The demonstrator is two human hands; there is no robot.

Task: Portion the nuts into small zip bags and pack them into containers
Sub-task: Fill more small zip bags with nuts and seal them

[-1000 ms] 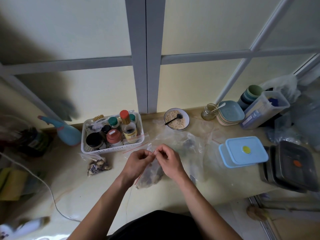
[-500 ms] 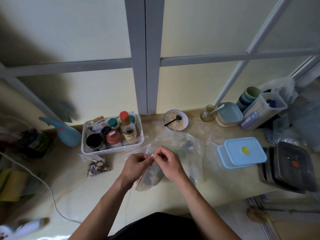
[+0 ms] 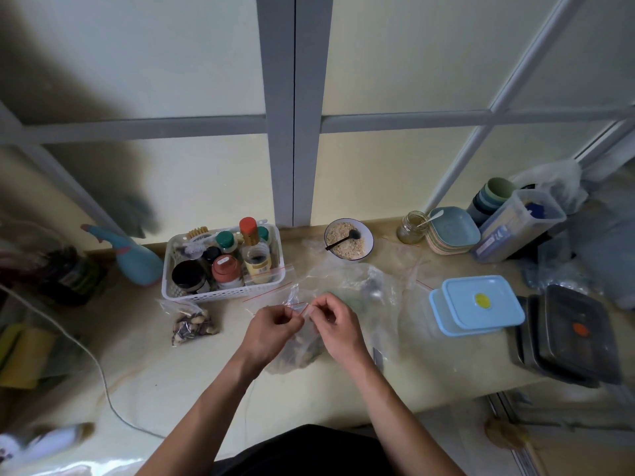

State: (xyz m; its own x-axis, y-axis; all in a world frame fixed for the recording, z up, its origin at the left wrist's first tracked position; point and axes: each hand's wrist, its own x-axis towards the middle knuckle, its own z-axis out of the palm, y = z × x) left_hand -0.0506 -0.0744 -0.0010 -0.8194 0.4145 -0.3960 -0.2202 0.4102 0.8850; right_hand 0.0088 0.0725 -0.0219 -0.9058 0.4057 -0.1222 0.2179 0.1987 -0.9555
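Pale yellow desk (image 3: 137, 365) under a grey-framed window, cluttered along the back edge. Small zip bag (image 3: 299, 345) of nuts sits near the front edge at centre, its red zip strip lifted between both hands. Left hand (image 3: 271, 329) pinches the strip's left end, right hand (image 3: 338, 326) pinches the right end; each grip is pressed together on the bag top, seal not yet run shut by the look of it. Filled bag (image 3: 192, 324) lies left of them, in front of the white basket (image 3: 192, 295) of jars. Loose clear bags (image 3: 364, 286) behind the hands. Blue lidded containers (image 3: 476, 305) and black trays (image 3: 574, 338) toward the right edge; oat bowl (image 3: 348, 239) at the back.

Risk: zip tracks misaligned, so the bag gapes and nuts spill once tilted; thin film could slip from the pinch.

Jar labels and lid stickers are too blurred to read.
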